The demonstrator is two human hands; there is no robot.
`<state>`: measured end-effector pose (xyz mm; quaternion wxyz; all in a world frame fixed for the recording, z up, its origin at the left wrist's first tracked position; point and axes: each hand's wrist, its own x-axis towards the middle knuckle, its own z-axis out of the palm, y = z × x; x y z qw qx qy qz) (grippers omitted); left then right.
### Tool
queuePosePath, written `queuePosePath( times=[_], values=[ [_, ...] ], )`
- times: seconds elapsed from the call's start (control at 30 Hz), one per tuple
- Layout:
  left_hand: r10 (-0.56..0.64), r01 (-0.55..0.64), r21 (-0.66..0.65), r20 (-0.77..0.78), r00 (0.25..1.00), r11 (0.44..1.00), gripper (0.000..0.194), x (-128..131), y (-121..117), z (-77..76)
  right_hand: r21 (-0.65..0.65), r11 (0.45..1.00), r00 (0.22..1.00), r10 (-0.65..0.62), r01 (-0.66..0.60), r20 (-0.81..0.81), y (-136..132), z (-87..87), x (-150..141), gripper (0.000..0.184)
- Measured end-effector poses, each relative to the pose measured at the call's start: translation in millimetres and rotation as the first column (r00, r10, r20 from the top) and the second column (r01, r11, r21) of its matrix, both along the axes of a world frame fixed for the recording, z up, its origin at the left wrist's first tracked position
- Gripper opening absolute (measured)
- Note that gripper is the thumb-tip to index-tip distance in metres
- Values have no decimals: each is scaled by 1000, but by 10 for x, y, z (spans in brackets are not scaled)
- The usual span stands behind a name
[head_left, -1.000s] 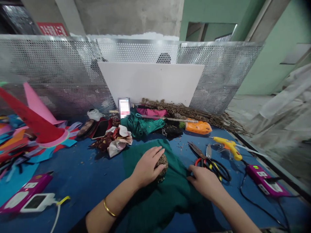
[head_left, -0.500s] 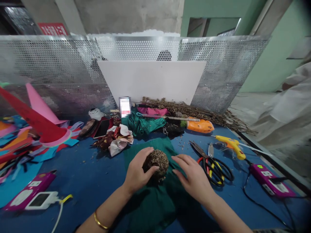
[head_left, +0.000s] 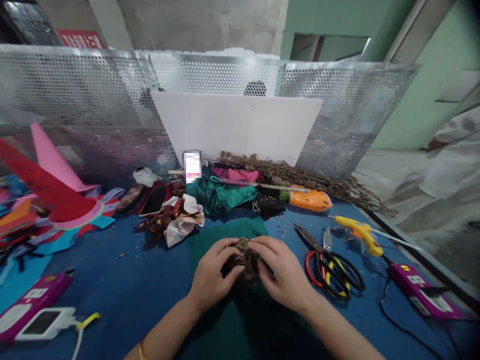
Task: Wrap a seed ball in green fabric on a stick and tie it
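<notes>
A rough brown ball of dried plant bits [head_left: 246, 270] rests on a dark green cloth [head_left: 228, 231] in front of me. My left hand [head_left: 213, 270] curves around its left side, thumb low and fingers over the top. From the other side, my right hand [head_left: 282, 269] presses its fingertips to the top and right of the ball. Between them the hands cover much of it. Black-handled scissors [head_left: 332, 272] lie to the right of my right hand, overlapping red- and yellow-handled tools.
Further right are a yellow glue gun [head_left: 360, 232] and a purple power strip [head_left: 420, 295]. Bundled cloths [head_left: 221, 195], an orange packet [head_left: 309, 198] and dry stalks [head_left: 300, 172] lie at the back. Red and pink cones [head_left: 60, 195] stand left, above another purple power strip [head_left: 37, 300].
My right hand has moved left from beside the ball onto it. Both hands now enclose the ball, hiding more of it. The view has shifted slightly.
</notes>
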<state>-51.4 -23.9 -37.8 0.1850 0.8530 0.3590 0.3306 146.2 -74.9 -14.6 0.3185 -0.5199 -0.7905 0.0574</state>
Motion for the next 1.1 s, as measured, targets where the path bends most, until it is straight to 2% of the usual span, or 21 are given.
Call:
queuePosePath(
  times=[0.07, 0.13, 0.2, 0.23, 0.33, 0.47, 0.53, 0.6, 0.7, 0.8, 0.9, 1.1],
  values=[
    [-4, 4, -21, 25, 1000, 1000, 16, -13, 4, -25, 45, 991, 992, -121, 122, -23, 211, 13, 178, 33],
    [-22, 26, -51, 68, 997, 998, 20, -37, 14, -39, 59, 954, 953, -298, 294, 64, 529, 19, 420, 29],
    [-36, 48, -84, 136, 990, 995, 27, -74, 32, -35, 79, 876, 840, -479, 476, 255, 889, 20, 687, 29],
    [-25, 43, -100, 177, 984, 994, 30, -97, 46, -27, 97, 842, 767, -526, 531, 367, 1058, 19, 813, 30],
    [118, -68, -173, 295, 948, 983, 34, -171, 106, 9, 100, 825, 719, -539, 557, 439, 1439, 14, 1107, 29],
    [388, -265, -333, 391, 834, 905, 34, -284, 198, 59, 89, 842, 699, -496, 532, 515, 1628, -1, 1282, 29],
    [468, -333, -377, 361, 806, 864, 32, -341, 225, 84, 85, 847, 688, -480, 524, 544, 1646, -27, 1317, 29],
    [495, -383, -377, 267, 827, 843, 30, -391, 227, 111, 79, 845, 673, -474, 529, 568, 1649, -68, 1343, 27],
    [431, -398, -311, 43, 901, 863, 25, -431, 170, 140, 68, 839, 652, -468, 540, 597, 1653, -136, 1377, 26],
    [235, -279, -255, -187, 954, 926, 16, -423, 42, 133, 71, 837, 636, -464, 542, 617, 1661, -176, 1399, 28],
    [87, -175, -266, -311, 946, 948, 13, -403, -114, 92, 81, 842, 627, -458, 533, 630, 1674, -186, 1408, 29],
    [24, -142, -242, -430, 902, 960, 23, -467, -302, 107, 99, 848, 624, -457, 521, 634, 1685, -208, 1420, 28]
  ],
)
